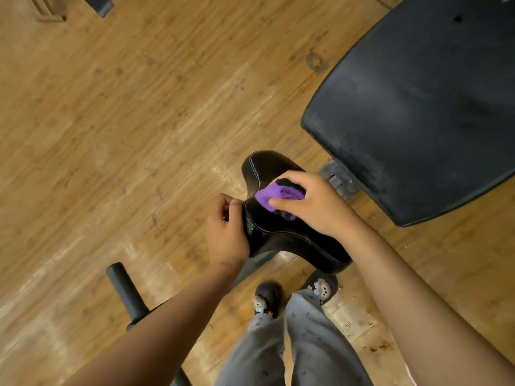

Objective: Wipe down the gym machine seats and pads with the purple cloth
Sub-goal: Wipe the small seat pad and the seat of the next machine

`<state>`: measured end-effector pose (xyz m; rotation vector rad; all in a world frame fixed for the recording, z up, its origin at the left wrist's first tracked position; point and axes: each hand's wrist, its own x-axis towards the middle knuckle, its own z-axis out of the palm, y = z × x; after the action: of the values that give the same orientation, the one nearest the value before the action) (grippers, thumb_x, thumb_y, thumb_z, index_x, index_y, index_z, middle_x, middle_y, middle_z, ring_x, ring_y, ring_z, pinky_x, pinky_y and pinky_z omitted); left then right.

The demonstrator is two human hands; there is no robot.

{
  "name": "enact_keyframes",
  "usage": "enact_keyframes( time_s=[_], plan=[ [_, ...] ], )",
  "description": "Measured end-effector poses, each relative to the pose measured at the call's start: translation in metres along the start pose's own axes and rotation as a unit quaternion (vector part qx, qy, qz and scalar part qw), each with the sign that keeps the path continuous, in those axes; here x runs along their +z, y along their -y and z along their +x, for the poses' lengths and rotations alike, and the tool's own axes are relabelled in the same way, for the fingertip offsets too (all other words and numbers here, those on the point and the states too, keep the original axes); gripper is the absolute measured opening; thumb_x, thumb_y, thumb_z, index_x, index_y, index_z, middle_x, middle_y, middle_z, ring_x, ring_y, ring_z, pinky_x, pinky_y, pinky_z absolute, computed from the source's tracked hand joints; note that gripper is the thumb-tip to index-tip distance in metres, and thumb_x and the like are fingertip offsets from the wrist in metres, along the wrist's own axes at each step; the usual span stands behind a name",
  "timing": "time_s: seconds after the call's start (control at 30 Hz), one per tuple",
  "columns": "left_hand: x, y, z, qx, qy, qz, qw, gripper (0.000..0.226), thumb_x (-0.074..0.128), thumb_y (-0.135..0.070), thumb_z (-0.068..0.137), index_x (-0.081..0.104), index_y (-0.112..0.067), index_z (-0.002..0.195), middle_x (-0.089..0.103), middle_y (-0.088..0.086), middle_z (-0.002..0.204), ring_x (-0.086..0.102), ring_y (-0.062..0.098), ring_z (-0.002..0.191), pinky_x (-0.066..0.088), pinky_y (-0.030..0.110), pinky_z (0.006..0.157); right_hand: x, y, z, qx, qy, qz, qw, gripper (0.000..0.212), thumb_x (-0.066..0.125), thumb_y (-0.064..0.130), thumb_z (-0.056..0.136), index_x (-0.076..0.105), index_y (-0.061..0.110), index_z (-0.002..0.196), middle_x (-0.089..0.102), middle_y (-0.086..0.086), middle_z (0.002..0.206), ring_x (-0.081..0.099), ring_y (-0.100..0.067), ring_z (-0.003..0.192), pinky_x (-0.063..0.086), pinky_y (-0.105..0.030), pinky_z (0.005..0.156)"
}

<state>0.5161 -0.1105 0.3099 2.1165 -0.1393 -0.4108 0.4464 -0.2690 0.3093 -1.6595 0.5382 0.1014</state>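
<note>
Head view. A small black seat [267,169] with white stitching sits just right of the frame centre, its narrow end pointing toward the top of the frame.

The purple cloth [274,195] lies bunched on the seat's upper surface, at the middle of the seat. The right hand [315,203] enters from the lower right and covers the cloth. Its fingers and thumb are curled round the bundle, grasping it and holding it against the seat.

The left hand [225,231] enters from the lower left and is placed against the seat's left side. Its fingers are curled and its thumb rests on the stitched edge, so it grasps the seat.

A large black pad [418,107] occupies the upper right of the frame, apart from the seat. A black roller bar [125,291] lies at the lower left. The wooden floor [111,107] fills the remaining area. Grey trousers [309,346] and black shoes [268,299] show at the bottom centre, below the seat.
</note>
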Motion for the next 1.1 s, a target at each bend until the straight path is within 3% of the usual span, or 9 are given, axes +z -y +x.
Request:
enact_keyframes(
  time_s=[0.1, 0.27, 0.37, 0.5, 0.57, 0.73, 0.87, 1.03, 1.1],
  plan=[
    [0.000, 0.000, 0.001, -0.017, 0.004, 0.020, 1.000, 0.028, 0.040, -0.032, 0.086, 0.049, -0.008, 0.076, 0.051, 0.001, 0.069, 0.046, 0.013, 0.066, 0.037, 0.028, 0.060, 0.007, 0.019, -0.034, -0.003, -0.002, 0.010, 1.000, 0.025, 0.073, 0.023, 0.083, 0.068, 0.017, 0.107, 0.067, 0.008, 0.097, 0.063, -0.004, 0.091, 0.051, -0.015, 0.066],
    [-0.008, -0.015, -0.008, -0.052, 0.028, 0.051, 0.997, 0.020, 0.042, -0.025, 0.098, 0.054, -0.014, 0.088, 0.055, -0.004, 0.082, 0.054, 0.020, 0.084, 0.040, 0.033, 0.071, 0.013, 0.017, -0.110, 0.079, -0.150, 0.062, 0.984, 0.019, 0.071, 0.018, 0.084, 0.067, 0.020, 0.102, 0.067, 0.006, 0.099, 0.064, -0.006, 0.091, 0.055, -0.021, 0.063],
    [-0.028, -0.028, -0.032, 0.028, 0.064, 0.050, 0.996, 0.006, 0.051, -0.021, 0.096, 0.050, -0.026, 0.098, 0.054, -0.008, 0.098, 0.052, 0.010, 0.094, 0.043, 0.025, 0.082, 0.018, 0.020, -0.165, 0.117, -0.241, 0.095, 0.959, 0.015, 0.069, 0.014, 0.085, 0.065, 0.025, 0.094, 0.067, 0.004, 0.095, 0.065, -0.008, 0.086, 0.052, -0.018, 0.056],
    [-0.080, -0.033, -0.080, 0.157, 0.158, 0.056, 0.973, 0.019, 0.055, -0.016, 0.094, 0.051, -0.026, 0.109, 0.053, -0.019, 0.103, 0.049, -0.011, 0.095, 0.036, 0.005, 0.074, 0.036, 0.024, -0.233, 0.133, -0.352, 0.117, 0.919, 0.019, 0.070, 0.007, 0.084, 0.064, 0.024, 0.087, 0.067, -0.001, 0.084, 0.064, -0.017, 0.077, 0.053, -0.024, 0.058],
    [-0.109, -0.023, -0.098, 0.197, 0.237, 0.081, 0.948, 0.017, 0.053, -0.017, 0.095, 0.054, -0.027, 0.110, 0.055, -0.024, 0.103, 0.050, -0.012, 0.097, 0.038, 0.008, 0.074, 0.053, 0.023, -0.266, 0.141, -0.389, 0.137, 0.900, 0.018, 0.069, 0.003, 0.084, 0.064, 0.020, 0.088, 0.066, -0.006, 0.084, 0.063, -0.022, 0.076, 0.054, -0.030, 0.062],
    [-0.171, 0.018, -0.118, 0.253, 0.389, 0.161, 0.871, 0.018, 0.052, -0.030, 0.091, 0.059, -0.027, 0.108, 0.060, -0.017, 0.111, 0.056, 0.001, 0.107, 0.043, 0.022, 0.093, 0.120, 0.025, -0.346, 0.164, -0.492, 0.181, 0.836, 0.012, 0.066, -0.001, 0.086, 0.063, 0.009, 0.092, 0.064, -0.015, 0.084, 0.060, -0.022, 0.071, 0.050, -0.014, 0.053],
    [-0.197, 0.028, -0.140, 0.260, 0.483, 0.193, 0.814, 0.012, 0.058, -0.010, 0.092, 0.062, -0.013, 0.102, 0.062, -0.008, 0.106, 0.059, 0.006, 0.100, 0.043, 0.019, 0.091, 0.182, 0.021, -0.402, 0.188, -0.549, 0.215, 0.785, 0.015, 0.065, -0.004, 0.085, 0.063, 0.003, 0.098, 0.064, -0.015, 0.084, 0.063, -0.019, 0.069, 0.051, -0.015, 0.051],
    [-0.189, 0.025, -0.164, 0.291, 0.595, 0.313, 0.680, 0.021, 0.054, -0.030, 0.091, 0.061, -0.023, 0.109, 0.065, -0.011, 0.103, 0.061, 0.008, 0.103, 0.046, 0.025, 0.094, 0.249, 0.013, -0.461, 0.233, -0.588, 0.229, 0.740, 0.012, 0.067, -0.002, 0.084, 0.065, 0.006, 0.093, 0.067, -0.017, 0.085, 0.064, -0.021, 0.069, 0.051, -0.016, 0.053],
    [-0.178, 0.018, -0.179, 0.319, 0.618, 0.337, 0.635, 0.022, 0.053, -0.027, 0.096, 0.058, -0.025, 0.117, 0.062, -0.013, 0.107, 0.058, 0.003, 0.106, 0.045, 0.024, 0.095, 0.269, 0.015, -0.482, 0.246, -0.609, 0.237, 0.715, 0.010, 0.067, -0.001, 0.085, 0.064, 0.004, 0.093, 0.065, -0.018, 0.085, 0.062, -0.019, 0.068, 0.049, -0.013, 0.051]
  ],
)
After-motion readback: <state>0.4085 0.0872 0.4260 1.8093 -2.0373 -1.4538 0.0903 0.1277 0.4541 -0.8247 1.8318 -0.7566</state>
